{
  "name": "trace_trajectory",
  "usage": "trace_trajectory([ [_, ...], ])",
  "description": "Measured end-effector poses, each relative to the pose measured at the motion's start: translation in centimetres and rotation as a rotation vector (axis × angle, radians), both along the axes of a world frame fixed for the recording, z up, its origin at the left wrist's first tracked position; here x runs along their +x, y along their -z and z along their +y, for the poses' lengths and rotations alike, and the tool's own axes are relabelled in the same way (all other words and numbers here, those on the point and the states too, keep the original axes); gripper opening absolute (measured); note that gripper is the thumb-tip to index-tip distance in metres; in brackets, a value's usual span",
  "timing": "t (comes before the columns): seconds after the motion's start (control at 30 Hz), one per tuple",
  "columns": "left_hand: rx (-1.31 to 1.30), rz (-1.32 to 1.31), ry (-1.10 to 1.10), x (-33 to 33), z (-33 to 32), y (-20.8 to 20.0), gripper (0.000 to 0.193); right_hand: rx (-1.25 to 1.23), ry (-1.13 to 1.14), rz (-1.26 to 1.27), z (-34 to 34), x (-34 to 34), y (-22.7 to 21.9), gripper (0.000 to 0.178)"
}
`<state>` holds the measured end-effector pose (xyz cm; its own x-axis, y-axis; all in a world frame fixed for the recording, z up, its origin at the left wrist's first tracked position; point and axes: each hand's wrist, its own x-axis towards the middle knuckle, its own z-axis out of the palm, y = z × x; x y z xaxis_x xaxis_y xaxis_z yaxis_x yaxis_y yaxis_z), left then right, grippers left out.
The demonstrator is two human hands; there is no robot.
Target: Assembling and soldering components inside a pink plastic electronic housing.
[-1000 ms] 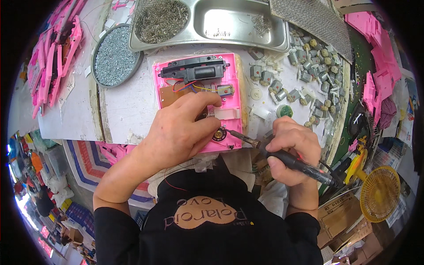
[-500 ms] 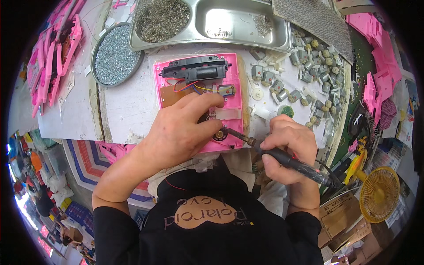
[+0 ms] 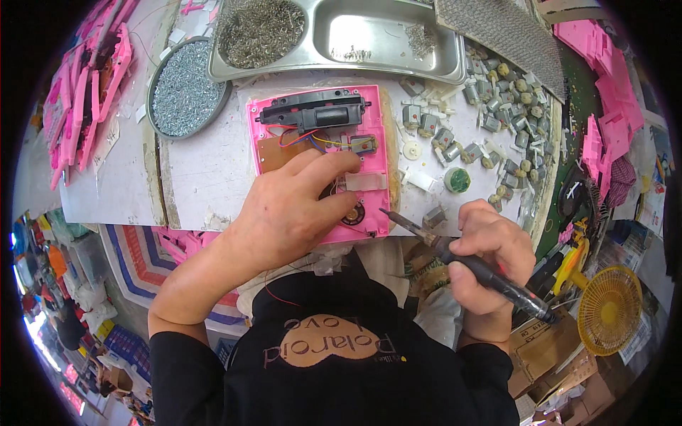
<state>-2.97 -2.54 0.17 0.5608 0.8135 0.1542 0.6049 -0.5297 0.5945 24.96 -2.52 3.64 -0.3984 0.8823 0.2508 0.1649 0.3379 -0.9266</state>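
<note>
My left hand [image 3: 283, 202] lies over a pink plastic casing [image 3: 382, 160], its fingers bent inward among the parts. What its fingertips hold is hidden. A soldering iron [image 3: 503, 282] is gripped in my right hand [image 3: 491, 248], its tip pointing up and left, just off the casing's right edge and apart from the round speaker [image 3: 353, 214]. Inside the casing sit a black plastic part [image 3: 323, 115], a small motor [image 3: 364, 145], a brown board [image 3: 271, 153] and red, blue and yellow wires [image 3: 302, 136]. Right of the casing stands a round container with green contents [image 3: 457, 180].
Loose small motors [image 3: 490, 122] spread over the table's right side. At the back, a steel tray [image 3: 323, 69] holds springs; left of it is a round bowl of screws [image 3: 188, 89]. Pink parts [image 3: 92, 92] pile up far left. A yellow fan [image 3: 609, 311] stands lower right.
My right hand has drawn the soldering iron right and slightly down, away from the speaker. A motor near the table's front edge has come into view. My left hand stays in place.
</note>
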Motion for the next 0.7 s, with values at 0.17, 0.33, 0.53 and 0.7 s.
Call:
trace_trajectory([
  [0.17, 0.007, -0.005, -0.002, -0.1, 0.0, 0.1, 0.027, -0.015, 0.046, 0.053, -0.5, 0.6, 0.5, 0.019],
  [0.33, 0.021, -0.014, -0.023, 0.1, -0.1, -0.1, 0.024, -0.017, 0.07, 0.084, -0.4, 1.0, 0.7, 0.018],
  [0.53, 0.186, -0.088, -0.266, 0.4, 0.7, -1.2, 0.023, -0.001, 0.078, 0.111, -0.2, 1.2, 0.8, 0.019],
  [0.7, 0.304, 0.13, -0.296, 0.5, 2.9, -0.7, 0.016, 0.036, 0.062, 0.112, 0.1, 0.9, 0.6, 0.02],
])
